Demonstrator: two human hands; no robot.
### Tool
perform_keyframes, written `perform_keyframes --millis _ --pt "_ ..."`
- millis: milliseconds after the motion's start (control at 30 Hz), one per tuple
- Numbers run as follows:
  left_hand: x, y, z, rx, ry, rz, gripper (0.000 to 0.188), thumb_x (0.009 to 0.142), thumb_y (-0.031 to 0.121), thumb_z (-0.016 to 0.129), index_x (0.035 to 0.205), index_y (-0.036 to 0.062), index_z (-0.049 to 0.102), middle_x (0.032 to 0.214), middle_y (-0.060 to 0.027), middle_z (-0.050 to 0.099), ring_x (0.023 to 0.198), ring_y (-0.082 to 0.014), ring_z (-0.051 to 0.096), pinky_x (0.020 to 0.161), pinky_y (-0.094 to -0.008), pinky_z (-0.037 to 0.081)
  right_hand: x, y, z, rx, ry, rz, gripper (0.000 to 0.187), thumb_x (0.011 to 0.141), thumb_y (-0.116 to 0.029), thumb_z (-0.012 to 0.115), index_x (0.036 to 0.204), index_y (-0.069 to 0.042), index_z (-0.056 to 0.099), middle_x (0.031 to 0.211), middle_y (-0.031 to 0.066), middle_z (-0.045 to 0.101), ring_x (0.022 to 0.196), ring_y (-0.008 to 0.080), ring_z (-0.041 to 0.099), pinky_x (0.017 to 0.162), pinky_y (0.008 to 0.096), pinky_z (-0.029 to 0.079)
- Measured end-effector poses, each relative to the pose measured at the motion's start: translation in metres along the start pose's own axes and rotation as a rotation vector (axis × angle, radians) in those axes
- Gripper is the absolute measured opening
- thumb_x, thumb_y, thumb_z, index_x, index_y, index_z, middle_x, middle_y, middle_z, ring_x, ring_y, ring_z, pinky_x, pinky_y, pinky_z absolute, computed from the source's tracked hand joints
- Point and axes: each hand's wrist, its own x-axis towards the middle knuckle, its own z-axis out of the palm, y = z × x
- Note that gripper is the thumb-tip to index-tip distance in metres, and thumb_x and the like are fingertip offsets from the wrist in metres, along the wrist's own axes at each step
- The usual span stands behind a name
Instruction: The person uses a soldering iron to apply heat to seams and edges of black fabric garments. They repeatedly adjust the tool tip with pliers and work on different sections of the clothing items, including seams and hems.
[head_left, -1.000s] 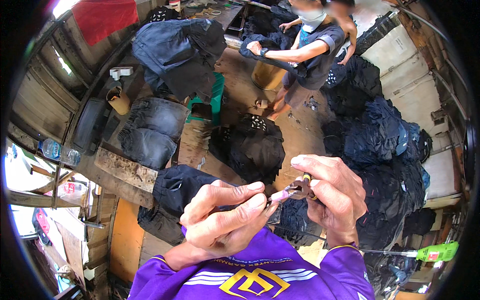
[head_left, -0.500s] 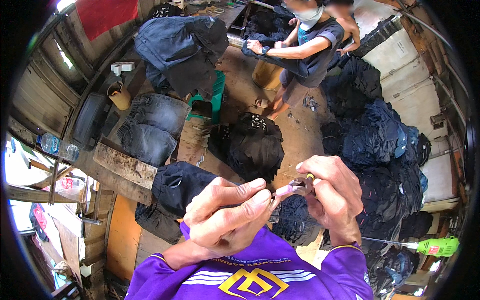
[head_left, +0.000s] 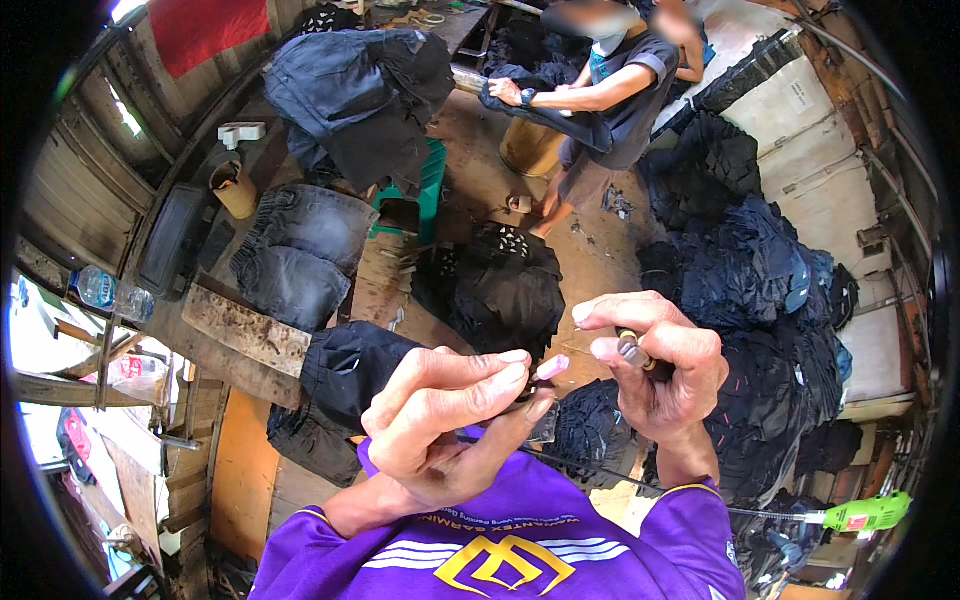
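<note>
In front of my chest, my left hand (head_left: 445,405) is closed, thumb and fingers pinching a dark piece with a pink, stubby cylinder-shaped tip (head_left: 553,367) pointing up and right. My right hand (head_left: 665,365) is to its right, curled around a small metal tool (head_left: 632,350) with a brassy jaw-like end; most of the tool is hidden in the palm. The index finger and thumb tips stand apart from it. A gap separates the metal tool from the pink tip. A thin flexible shaft (head_left: 765,514) passes below my hands to a green power tool (head_left: 868,511) at the right.
Dark garments heap up on the right (head_left: 740,260). A garment bundle (head_left: 505,290) sits on the floor ahead, near a green stool (head_left: 432,190) under more clothes. Grey denim shorts (head_left: 305,250) lie on a wooden bench at left. A co-worker (head_left: 620,90) holds dark cloth beyond.
My right hand and its metal tool have drawn away from the pink tip, which they were touching. The right index finger has lifted. The co-worker's head has bent lower.
</note>
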Motion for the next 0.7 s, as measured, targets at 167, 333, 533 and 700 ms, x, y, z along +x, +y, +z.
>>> perform_keyframes --millis 167,333,533,700 --pt "0.001 0.008 -0.007 0.036 -0.124 -0.067 0.043 0.08 -0.007 0.09 0.118 -0.0009 0.071 0.104 -0.0198 0.076 0.09 -0.023 0.076 0.076 -0.0314 0.063 0.009 -0.003 -0.01 -0.199 -0.11 -0.105 0.027 0.106 -0.009 0.069 0.111 -0.002 0.043 0.112 0.0315 0.077 0.101 0.0434 0.079 0.083 0.0479 0.064" --pt "0.003 0.008 -0.011 0.019 -0.2 -0.07 0.045 0.085 -0.006 0.086 0.126 -0.0005 0.068 0.108 -0.0202 0.077 0.096 -0.0242 0.076 0.082 -0.0339 0.064 0.014 -0.004 -0.012 -0.142 -0.07 -0.069 0.025 0.107 -0.01 0.066 0.114 0.0 0.044 0.113 0.0367 0.075 0.102 0.0499 0.078 0.09 0.0535 0.063" --pt "0.003 0.006 -0.007 -0.03 -0.134 -0.053 0.049 0.075 -0.008 0.092 0.121 -0.0067 0.076 0.104 -0.0235 0.078 0.088 -0.0249 0.078 0.075 -0.0303 0.064 0.015 0.003 -0.01 -0.118 -0.091 -0.136 0.025 0.106 -0.006 0.065 0.116 0.0 0.043 0.114 0.0404 0.073 0.107 0.0549 0.076 0.093 0.0592 0.063" --pt "0.005 0.006 -0.008 -0.013 -0.139 -0.047 0.049 0.073 -0.007 0.092 0.12 -0.0071 0.077 0.103 -0.0237 0.079 0.088 -0.0258 0.079 0.074 -0.0314 0.063 0.018 0.004 -0.014 -0.179 -0.141 -0.161 0.028 0.104 -0.001 0.066 0.113 -0.001 0.04 0.112 0.0405 0.073 0.106 0.0561 0.075 0.093 0.0627 0.062"
